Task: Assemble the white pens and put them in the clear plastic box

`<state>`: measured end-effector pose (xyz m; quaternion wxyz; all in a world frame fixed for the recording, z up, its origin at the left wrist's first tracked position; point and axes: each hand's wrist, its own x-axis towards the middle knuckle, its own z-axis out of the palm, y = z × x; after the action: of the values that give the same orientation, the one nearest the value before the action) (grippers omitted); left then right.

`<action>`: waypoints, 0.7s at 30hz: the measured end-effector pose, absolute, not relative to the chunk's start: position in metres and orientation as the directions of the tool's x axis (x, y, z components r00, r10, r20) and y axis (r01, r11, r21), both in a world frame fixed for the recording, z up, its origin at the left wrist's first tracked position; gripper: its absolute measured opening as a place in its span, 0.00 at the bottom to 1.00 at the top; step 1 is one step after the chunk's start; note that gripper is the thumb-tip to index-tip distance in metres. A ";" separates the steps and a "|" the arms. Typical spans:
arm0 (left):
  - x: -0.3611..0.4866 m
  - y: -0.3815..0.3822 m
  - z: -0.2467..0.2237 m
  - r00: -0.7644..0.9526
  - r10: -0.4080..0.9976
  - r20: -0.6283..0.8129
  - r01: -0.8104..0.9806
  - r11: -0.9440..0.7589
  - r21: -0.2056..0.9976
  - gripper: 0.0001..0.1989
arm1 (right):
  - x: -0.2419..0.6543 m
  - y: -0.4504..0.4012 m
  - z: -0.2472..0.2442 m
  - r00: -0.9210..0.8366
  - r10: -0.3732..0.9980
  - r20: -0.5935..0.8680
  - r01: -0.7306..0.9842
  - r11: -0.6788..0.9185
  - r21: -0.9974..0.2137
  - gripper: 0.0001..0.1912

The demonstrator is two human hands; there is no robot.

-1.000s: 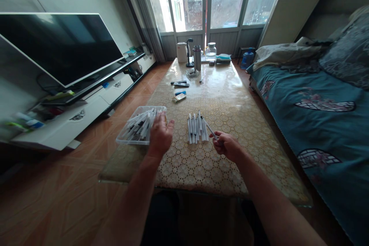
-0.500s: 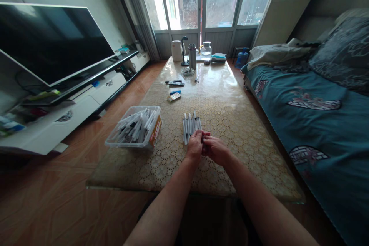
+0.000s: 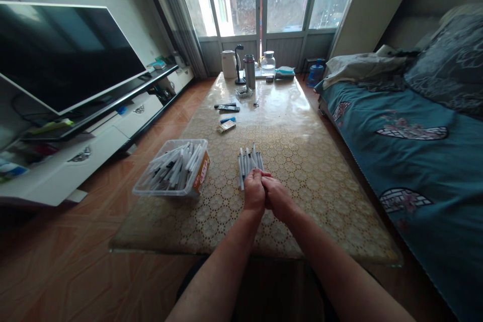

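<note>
My left hand [image 3: 255,188] and my right hand [image 3: 277,195] are closed and pressed together just above the near part of the table. Whatever lies between the fingers is hidden by them. Right behind the hands, several white pens [image 3: 242,166] with dark parts lie side by side in a row, their near ends partly covered by my fingers. To the left stands a clear plastic box [image 3: 162,192] with an orange label, heaped with more white pens [image 3: 181,166].
The long table [image 3: 320,201] has a patterned cover. Farther back lie a small box [image 3: 226,126], a blue lighter-like item [image 3: 228,119], remotes [image 3: 228,108] and a glass ashtray [image 3: 244,92]. A thermos [image 3: 249,71], kettle [image 3: 228,64] and glass jug [image 3: 268,63] stand at the far end.
My hands have drawn closer together, with the right fingers now folded over against the left hand. The dark gap between them has closed. The view has shifted slightly.
</note>
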<state>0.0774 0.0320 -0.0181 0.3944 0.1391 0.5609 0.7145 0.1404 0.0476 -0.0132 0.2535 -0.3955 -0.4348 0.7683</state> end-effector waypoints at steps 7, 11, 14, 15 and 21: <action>0.075 0.032 -0.016 -0.588 0.738 -0.331 -0.516 -0.027 0.856 0.14 | 0.136 0.047 -0.004 -0.562 0.670 -0.485 -0.037 -0.606 -0.794 0.14; 0.072 0.031 -0.017 -0.608 0.722 -0.331 -0.470 0.009 0.883 0.15 | 0.135 0.046 -0.002 -0.555 0.618 -0.556 -0.025 -0.681 -0.732 0.12; 0.071 0.032 -0.019 -0.636 0.718 -0.283 -0.379 0.028 0.925 0.16 | 0.134 0.046 -0.003 -0.561 0.645 -0.519 -0.057 -0.656 -0.753 0.14; 0.071 0.033 -0.019 -0.635 0.721 -0.277 -0.379 0.022 0.925 0.16 | 0.133 0.046 -0.003 -0.559 0.664 -0.497 -0.066 -0.633 -0.771 0.14; 0.065 0.041 -0.018 -0.644 0.694 -0.321 -0.473 -0.033 0.880 0.16 | 0.132 0.040 -0.006 -0.574 0.678 -0.460 -0.074 -0.602 -0.795 0.16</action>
<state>0.0653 0.0405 -0.0180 0.4101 0.0982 0.5616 0.7119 0.1320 0.0401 -0.0064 0.2345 -0.3978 -0.3796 0.8017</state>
